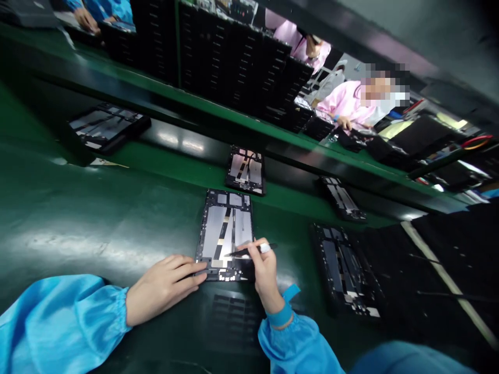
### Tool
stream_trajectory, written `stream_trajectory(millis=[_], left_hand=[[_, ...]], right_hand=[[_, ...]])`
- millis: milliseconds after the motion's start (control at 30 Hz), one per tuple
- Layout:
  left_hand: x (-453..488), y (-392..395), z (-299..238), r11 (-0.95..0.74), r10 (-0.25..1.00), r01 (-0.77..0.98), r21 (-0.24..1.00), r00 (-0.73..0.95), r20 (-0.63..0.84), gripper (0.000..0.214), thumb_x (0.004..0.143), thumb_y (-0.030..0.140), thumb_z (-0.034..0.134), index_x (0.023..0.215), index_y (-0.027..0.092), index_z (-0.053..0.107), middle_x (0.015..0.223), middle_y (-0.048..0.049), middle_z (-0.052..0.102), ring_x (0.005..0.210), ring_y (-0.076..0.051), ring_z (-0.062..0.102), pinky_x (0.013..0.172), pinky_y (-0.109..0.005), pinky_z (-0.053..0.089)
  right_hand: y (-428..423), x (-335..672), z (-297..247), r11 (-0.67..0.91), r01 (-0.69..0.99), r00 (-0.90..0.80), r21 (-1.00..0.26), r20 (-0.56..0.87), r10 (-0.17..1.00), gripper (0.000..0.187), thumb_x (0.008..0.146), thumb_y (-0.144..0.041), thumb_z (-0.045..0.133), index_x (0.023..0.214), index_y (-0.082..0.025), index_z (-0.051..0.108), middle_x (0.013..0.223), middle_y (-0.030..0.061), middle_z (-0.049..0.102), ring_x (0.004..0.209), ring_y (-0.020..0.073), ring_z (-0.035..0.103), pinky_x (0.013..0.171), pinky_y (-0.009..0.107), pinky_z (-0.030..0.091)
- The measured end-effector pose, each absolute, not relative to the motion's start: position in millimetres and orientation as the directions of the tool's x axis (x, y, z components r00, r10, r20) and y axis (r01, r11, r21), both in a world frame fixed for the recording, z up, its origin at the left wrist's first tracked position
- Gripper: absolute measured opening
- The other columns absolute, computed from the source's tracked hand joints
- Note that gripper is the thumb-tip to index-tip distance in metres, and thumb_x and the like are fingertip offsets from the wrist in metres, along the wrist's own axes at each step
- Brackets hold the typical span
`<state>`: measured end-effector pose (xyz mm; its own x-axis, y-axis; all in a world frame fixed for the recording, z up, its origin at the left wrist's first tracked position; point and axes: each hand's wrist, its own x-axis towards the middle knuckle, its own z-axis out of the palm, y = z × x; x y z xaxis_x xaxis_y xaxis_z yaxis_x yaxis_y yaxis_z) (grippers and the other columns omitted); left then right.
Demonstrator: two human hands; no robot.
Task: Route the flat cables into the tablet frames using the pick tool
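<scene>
No words, brands or numbers can be read. On the opened device (pixel 210 228) between the left hand (pixel 166 285) and the right hand (pixel 266 267), tiny marks on the dark ribbon (pixel 223 231) and the right grey panel (pixel 244 221) are illegible.

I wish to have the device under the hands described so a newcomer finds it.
On the green table, below the picture's centre, lies an opened device. Unlike the other opened devices, it has the left hand on its lower left corner and the right hand holding a dark tool over it.
</scene>
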<state>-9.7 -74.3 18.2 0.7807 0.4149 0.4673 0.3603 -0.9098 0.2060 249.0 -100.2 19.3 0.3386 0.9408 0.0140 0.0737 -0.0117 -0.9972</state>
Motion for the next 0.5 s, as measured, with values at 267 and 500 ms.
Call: stream_trajectory(millis=[267, 500], left_hand=[[-28.3, -52.7, 14.6, -0.795, 0.554, 0.607, 0.013, 0.717, 0.423, 0.027, 0.102, 0.023, 0.051, 0.126, 0.018, 0.062, 0.107, -0.0076, 0.070, 0.089, -0.023, 0.063, 0.076, -0.034, 0.045], [-39.6, 94.0, 16.0, -0.592, 0.765, 0.801, 0.086, 0.525, 0.373, 0.032, 0.099, 0.016, 0.059, 0.130, 0.022, 0.064, 0.128, -0.0103, 0.067, 0.117, -0.025, 0.061, 0.098, -0.039, 0.047]], right_hand=[[-68.0, 196.5, 28.7, -0.043, -0.092, -0.094, -0.995, -0.035, 0.995, 0.047, 0.081, -0.069, 0.068, 0.075, -0.025, 0.053, 0.069, 0.0017, 0.068, 0.072, 0.0233, 0.069, 0.090, 0.041, 0.054], [-93.0, 222.2, 1.2, 0.024, 0.199, 0.130, -0.980, 0.051, 0.990, 0.045, 0.088, -0.067, 0.062, 0.077, -0.024, 0.069, 0.079, 0.0059, 0.070, 0.083, 0.0270, 0.069, 0.079, 0.034, 0.057]])
